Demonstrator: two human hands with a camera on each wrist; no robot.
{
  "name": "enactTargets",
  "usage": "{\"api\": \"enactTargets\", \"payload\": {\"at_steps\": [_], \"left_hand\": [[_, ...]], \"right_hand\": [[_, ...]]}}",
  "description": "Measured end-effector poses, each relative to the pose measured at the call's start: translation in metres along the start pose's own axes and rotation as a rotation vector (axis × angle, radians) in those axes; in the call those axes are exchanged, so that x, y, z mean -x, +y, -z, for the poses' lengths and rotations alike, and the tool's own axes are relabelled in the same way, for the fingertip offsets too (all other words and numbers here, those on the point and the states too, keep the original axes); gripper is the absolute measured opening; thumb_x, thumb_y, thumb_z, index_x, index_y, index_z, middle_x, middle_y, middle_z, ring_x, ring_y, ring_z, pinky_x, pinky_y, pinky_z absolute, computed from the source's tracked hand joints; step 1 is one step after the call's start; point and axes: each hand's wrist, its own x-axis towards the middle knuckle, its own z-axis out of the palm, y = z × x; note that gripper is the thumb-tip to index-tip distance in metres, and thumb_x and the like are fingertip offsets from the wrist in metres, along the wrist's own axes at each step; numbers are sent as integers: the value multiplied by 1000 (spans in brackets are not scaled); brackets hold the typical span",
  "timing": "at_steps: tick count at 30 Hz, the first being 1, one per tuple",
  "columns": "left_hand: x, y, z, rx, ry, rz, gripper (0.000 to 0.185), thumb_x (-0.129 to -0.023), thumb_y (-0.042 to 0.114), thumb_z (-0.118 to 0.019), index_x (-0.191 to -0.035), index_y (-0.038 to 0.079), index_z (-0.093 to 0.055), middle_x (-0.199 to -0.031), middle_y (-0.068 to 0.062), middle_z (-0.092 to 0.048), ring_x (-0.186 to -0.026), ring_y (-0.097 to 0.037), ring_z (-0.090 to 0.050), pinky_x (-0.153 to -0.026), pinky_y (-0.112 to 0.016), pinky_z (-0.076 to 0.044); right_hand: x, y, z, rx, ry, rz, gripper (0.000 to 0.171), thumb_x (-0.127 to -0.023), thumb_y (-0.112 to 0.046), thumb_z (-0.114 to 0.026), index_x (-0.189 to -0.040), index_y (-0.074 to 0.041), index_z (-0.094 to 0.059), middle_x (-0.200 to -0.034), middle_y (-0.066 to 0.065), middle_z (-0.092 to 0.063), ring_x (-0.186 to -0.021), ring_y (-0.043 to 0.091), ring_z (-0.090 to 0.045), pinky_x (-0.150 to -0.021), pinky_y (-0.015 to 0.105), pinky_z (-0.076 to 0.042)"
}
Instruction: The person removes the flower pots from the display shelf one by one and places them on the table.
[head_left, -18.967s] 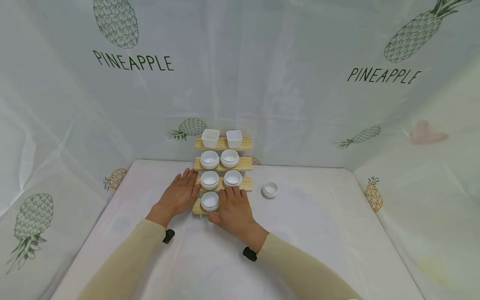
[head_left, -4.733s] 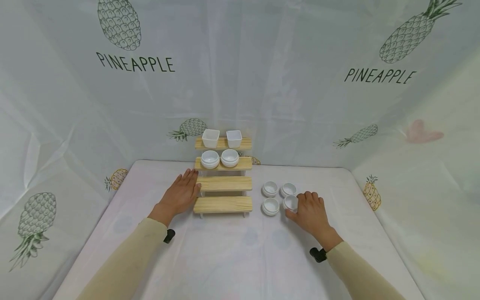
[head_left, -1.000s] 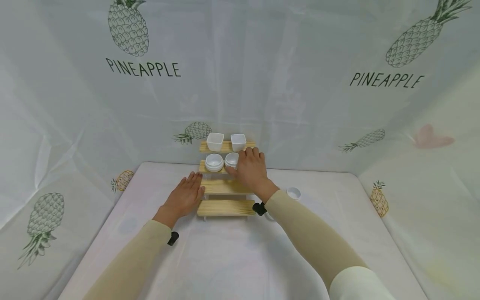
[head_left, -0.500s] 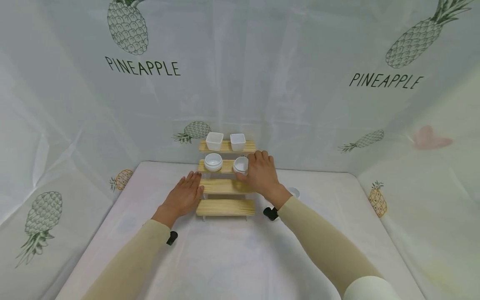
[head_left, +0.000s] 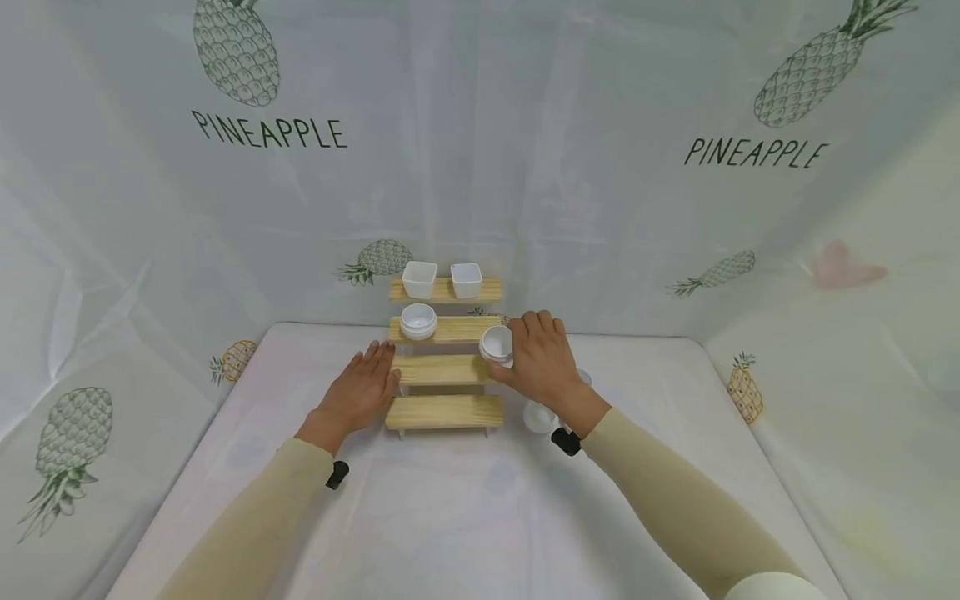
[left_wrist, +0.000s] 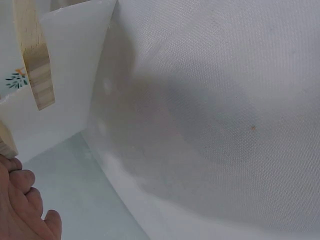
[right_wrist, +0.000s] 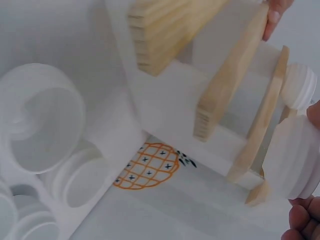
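The four-tier pale wooden step rack (head_left: 446, 368) carries two square white plastic cups (head_left: 420, 279) and one round ribbed white bowl (head_left: 418, 321). The right hand (head_left: 542, 358) grips a second round ribbed white bowl (head_left: 497, 343) in curled fingers (head_left: 538, 327); the left hand (head_left: 358, 393) rests flat, fingers straight, against the rack.

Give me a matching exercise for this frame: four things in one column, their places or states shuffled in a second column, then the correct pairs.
Things:
1. left hand
2. right hand
3. two square white cups
4. lone round white bowl

Places or states:
A. on the top step of the wooden rack
B. holds a round white bowl off the rack's right side
C. rests flat against the rack's left edge
D. on the second step from the top, left side

Pairs: 1-C, 2-B, 3-A, 4-D
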Motion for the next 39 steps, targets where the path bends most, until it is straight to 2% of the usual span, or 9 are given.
{"api": "enactTargets", "payload": {"at_steps": [14,19,26,31,39], "left_hand": [[-1,-1,1,-12,-50,35,69,-117,43,-19,-167,-4,-14,-175,-22,-17,-164,-39,-12,-133,-56,-14],[-2,-2,1,0,-59,41,70,-117,44,-17,-168,-2,-11,-175,-21,-16,-164,-38,-10,-133,-56,-12],[0,1,2,19,-31,32,68,-117,42,-19,-168,-3,-14,-175,-22,-18,-164,-39,-12,-133,-56,-13],[-1,1,2,10,-35,33,69,-117,44,-16,-168,-2,-12,-175,-20,-17,-164,-37,-12,-134,-55,-12],[-2,1,1,7,-40,28,70,-116,44,-18,-168,-2,-13,-175,-21,-17,-164,-38,-12,-133,-56,-14]], "right_hand": [[78,18,0,34,-55,39,61,-83,-55,-78,-108,-1,-66,-96,13,-63,-90,33,-55,-74,42,-44],[107,14,-9,24,-38,63,59,-80,-55,-80,-103,-2,-65,-92,11,-61,-87,31,-53,-72,40,-43],[147,5,-28,3,-49,72,58,-76,-56,-80,-98,-6,-63,-86,4,-53,-82,26,-47,-72,36,-39],[161,3,-37,-14,-61,52,58,-75,-56,-82,-97,-6,-63,-89,6,-54,-85,27,-48,-72,36,-38],[166,4,-41,-29,-98,34,56,-77,-55,-80,-99,-8,-61,-91,5,-53,-86,27,-46,-73,36,-35]]}}
